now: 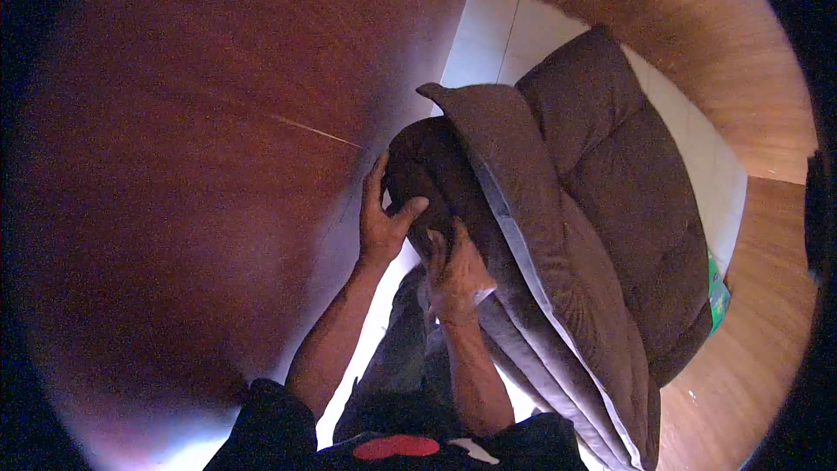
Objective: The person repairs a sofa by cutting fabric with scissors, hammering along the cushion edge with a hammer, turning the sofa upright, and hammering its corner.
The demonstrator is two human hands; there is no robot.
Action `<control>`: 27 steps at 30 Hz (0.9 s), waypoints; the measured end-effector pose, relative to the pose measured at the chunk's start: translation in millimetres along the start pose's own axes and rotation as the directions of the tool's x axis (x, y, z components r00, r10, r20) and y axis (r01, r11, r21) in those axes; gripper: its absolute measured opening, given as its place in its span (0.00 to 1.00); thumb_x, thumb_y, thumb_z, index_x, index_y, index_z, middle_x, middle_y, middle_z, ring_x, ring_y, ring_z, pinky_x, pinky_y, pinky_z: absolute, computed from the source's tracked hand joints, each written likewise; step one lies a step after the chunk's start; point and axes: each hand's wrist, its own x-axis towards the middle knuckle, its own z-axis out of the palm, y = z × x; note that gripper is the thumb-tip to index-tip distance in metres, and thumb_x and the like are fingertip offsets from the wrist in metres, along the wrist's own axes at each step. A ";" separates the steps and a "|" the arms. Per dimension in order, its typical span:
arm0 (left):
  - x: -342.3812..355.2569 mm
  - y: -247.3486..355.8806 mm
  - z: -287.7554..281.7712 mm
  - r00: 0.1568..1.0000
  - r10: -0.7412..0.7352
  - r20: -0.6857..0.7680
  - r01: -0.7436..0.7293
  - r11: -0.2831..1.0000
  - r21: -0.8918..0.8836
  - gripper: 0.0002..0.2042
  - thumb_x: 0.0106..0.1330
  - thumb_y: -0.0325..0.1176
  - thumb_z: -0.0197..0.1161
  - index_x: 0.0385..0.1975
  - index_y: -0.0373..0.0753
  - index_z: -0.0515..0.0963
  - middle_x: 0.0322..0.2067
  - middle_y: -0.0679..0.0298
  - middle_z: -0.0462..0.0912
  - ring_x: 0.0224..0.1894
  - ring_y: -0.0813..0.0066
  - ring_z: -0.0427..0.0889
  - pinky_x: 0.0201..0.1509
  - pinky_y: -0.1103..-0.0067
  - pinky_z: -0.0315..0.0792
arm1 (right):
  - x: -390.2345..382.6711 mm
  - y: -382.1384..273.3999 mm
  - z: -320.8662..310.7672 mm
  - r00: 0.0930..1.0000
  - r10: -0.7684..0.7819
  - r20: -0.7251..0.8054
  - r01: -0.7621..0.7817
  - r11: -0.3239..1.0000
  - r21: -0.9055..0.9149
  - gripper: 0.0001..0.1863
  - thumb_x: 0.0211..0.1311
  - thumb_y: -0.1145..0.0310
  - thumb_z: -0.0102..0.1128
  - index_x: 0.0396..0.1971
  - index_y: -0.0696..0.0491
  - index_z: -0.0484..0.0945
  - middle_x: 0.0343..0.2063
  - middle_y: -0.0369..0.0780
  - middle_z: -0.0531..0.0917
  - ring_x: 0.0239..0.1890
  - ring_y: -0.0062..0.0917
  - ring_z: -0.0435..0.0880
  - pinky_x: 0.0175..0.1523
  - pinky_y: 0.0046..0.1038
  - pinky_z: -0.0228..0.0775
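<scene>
A large dark brown padded cushion (pixel 649 174) with soft, plush-looking fabric leans upright, its layers folded against each other. A pale grey strip (pixel 510 231) runs along one of its long edges. My left hand (pixel 384 222) holds the rounded near-left end of the cushion, thumb on top and fingers along its outer side. Beside it, my right hand (pixel 455 272) grips the same end lower down, its fingertips pressed into the fabric. A small white patch shows at the right wrist; I cannot make out what it is.
A tall reddish-brown wooden panel (pixel 200 148) stands close on the left. Light wood surfaces (pixel 741 52) curve round the far and right sides. Pale floor tiles (pixel 488 30) show behind the cushion. A green packet (pixel 717 296) pokes out at its right edge.
</scene>
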 end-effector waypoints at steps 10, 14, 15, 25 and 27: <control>4.3 -9.1 16.6 0.895 0.435 -0.100 -0.406 0.887 0.222 0.27 0.61 0.38 0.74 0.62 0.46 0.77 0.69 0.47 0.63 0.71 0.48 0.62 0.75 0.59 0.57 | -49.4 0.4 -10.8 0.990 -0.144 0.016 0.143 0.990 0.011 0.14 0.61 0.60 0.69 0.39 0.52 0.77 0.24 0.45 0.83 0.28 0.47 0.83 0.35 0.47 0.73; -9.4 -14.3 24.0 0.854 0.494 -0.159 -0.476 0.868 0.139 0.21 0.62 0.37 0.73 0.56 0.44 0.82 0.70 0.48 0.62 0.71 0.48 0.62 0.75 0.60 0.57 | -215.3 88.1 -15.7 0.929 0.046 0.367 -0.100 0.986 0.130 0.12 0.62 0.61 0.70 0.36 0.50 0.77 0.24 0.46 0.85 0.25 0.41 0.86 0.30 0.40 0.75; -6.3 -19.8 16.6 0.811 0.556 -0.181 -0.530 0.830 0.176 0.18 0.62 0.36 0.73 0.52 0.44 0.83 0.68 0.49 0.64 0.71 0.49 0.63 0.75 0.60 0.58 | -239.5 100.0 -8.7 0.944 0.207 0.258 -0.241 0.964 0.109 0.14 0.64 0.58 0.69 0.36 0.51 0.77 0.21 0.44 0.84 0.23 0.36 0.85 0.30 0.37 0.75; -7.7 -30.0 3.2 0.668 0.726 -0.162 -0.689 0.686 0.232 0.12 0.65 0.35 0.68 0.45 0.40 0.86 0.61 0.53 0.74 0.65 0.55 0.73 0.70 0.65 0.64 | -364.3 383.2 132.9 0.659 0.733 0.171 -0.748 0.662 0.045 0.10 0.65 0.63 0.59 0.40 0.53 0.80 0.31 0.47 0.86 0.35 0.39 0.87 0.42 0.41 0.72; -14.1 -33.4 -3.5 0.621 0.773 -0.130 -0.746 0.634 0.205 0.13 0.66 0.36 0.68 0.47 0.40 0.85 0.62 0.53 0.73 0.66 0.54 0.71 0.71 0.66 0.64 | -359.3 403.3 147.9 0.687 0.712 0.144 -0.726 0.683 0.083 0.10 0.65 0.63 0.59 0.40 0.53 0.80 0.32 0.47 0.86 0.36 0.39 0.86 0.44 0.42 0.71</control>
